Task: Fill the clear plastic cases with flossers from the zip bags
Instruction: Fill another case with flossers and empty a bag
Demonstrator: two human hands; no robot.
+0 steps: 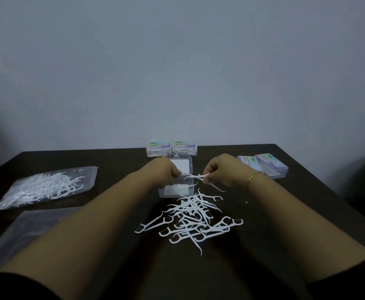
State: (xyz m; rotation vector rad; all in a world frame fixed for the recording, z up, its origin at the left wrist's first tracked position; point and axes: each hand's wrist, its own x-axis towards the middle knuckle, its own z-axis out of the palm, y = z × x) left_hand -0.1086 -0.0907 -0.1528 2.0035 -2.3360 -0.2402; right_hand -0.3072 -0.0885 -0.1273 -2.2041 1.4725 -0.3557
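An open clear plastic case sits mid-table with its lid tipped back; a few white flossers lie inside. My right hand pinches a small bunch of white flossers just above the case's right edge. My left hand hovers over the case's left side with fingers curled; what it holds is hidden. A loose pile of flossers lies on the table in front of the case. A zip bag of flossers lies at the left.
Two closed labelled cases stand by the wall behind the open one, and two more sit at the right. A flat, seemingly empty zip bag lies at the near left. The dark table ends close on the right.
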